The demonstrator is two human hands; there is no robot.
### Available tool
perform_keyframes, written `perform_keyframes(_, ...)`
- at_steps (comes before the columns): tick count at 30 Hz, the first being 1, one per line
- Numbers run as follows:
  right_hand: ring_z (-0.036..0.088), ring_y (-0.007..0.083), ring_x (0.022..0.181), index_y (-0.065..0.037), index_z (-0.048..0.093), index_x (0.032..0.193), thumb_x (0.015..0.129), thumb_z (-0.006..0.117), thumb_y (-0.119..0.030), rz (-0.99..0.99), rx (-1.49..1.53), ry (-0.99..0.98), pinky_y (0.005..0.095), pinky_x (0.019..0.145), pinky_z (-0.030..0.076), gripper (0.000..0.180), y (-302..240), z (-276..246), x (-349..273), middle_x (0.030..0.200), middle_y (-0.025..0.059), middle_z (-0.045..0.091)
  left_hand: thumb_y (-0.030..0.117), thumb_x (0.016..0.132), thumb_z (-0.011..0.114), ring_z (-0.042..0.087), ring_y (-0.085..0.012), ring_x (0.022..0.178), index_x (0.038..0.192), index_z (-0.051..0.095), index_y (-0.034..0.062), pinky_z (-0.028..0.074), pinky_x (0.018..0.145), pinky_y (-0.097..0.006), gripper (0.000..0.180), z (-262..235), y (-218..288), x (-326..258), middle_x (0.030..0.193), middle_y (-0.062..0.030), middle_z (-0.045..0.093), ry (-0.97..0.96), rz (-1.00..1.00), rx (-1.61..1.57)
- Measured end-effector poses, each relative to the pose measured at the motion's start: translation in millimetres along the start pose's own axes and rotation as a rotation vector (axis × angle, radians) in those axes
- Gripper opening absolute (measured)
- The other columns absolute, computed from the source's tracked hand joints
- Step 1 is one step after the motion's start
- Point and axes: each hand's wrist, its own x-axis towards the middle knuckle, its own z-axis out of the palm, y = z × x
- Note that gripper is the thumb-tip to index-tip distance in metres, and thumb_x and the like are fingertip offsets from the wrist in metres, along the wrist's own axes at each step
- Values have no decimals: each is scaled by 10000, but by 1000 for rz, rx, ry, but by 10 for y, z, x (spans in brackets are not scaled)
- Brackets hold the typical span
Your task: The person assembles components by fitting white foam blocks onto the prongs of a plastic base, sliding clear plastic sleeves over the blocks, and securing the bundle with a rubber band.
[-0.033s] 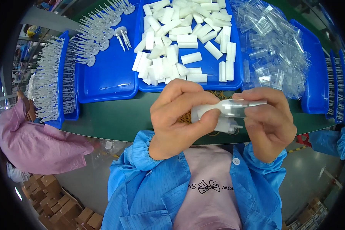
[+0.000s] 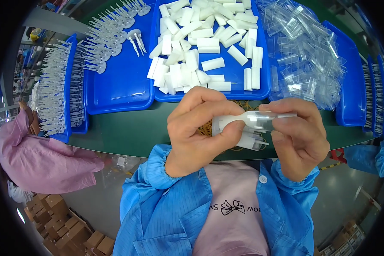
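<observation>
Left hand [image 2: 200, 132] is gripping the white plastic piece [image 2: 226, 121]; right hand [image 2: 298, 136] is pinching the clear tube [image 2: 264, 119], long axis lying left-right between them.

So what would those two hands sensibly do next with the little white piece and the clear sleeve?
Probably push them fully together. The left hand pinches a white piece whose end sits in the mouth of a clear sleeve held by the right hand, apparently only partly in. A second clear piece is tucked beneath, so a short, straight slide seems wisest.
</observation>
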Motion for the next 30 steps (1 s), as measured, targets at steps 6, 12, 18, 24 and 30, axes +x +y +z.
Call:
perform_keyframes(6, 586, 235, 987, 72, 567, 1097, 796, 626, -36, 112, 114, 72, 335, 864, 453, 325, 100, -122, -61, 1039, 171, 614, 71, 634, 804, 567, -160, 791, 928, 675, 4, 479, 625, -257, 328, 6, -61, -37, 962, -89, 547, 42, 42, -20)
perform_keyframes(12, 565, 189, 943, 58, 540, 1117, 811, 668, -102, 291, 178, 137, 310, 864, 439, 368, 150, -18, -227, 1030, 132, 591, 379, 563, 864, 473, -155, 842, 1041, 522, 22, 438, 734, -273, 687, 15, -203, -53, 1028, -68, 448, 182, 221, 53)
perform_keyframes(18, 567, 142, 909, 21, 514, 1061, 801, 693, -102, 370, 535, 182, 276, 839, 457, 339, 210, 52, -273, 1014, 118, 588, 494, 470, 851, 519, -189, 846, 996, 534, 25, 458, 731, -292, 773, 24, -268, -95, 1003, -87, 438, 186, 271, -450)
perform_keyframes(24, 572, 150, 910, 18, 521, 1059, 789, 710, -105, 319, 469, 225, 275, 838, 459, 351, 234, -55, -254, 1020, 125, 594, 196, 653, 814, 551, -216, 1004, 1205, 495, -48, 477, 862, -337, 683, -93, -191, -247, 1193, -152, 459, 160, -180, -452)
perform_keyframes(30, 567, 172, 918, -11, 532, 1069, 786, 702, -88, 306, 454, 219, 312, 868, 443, 339, 229, -60, -256, 1026, 138, 594, 9, 677, 770, 584, -171, 946, 1144, 578, -38, 506, 831, -278, 508, -194, -185, -187, 1139, -136, 520, -34, -86, -298)
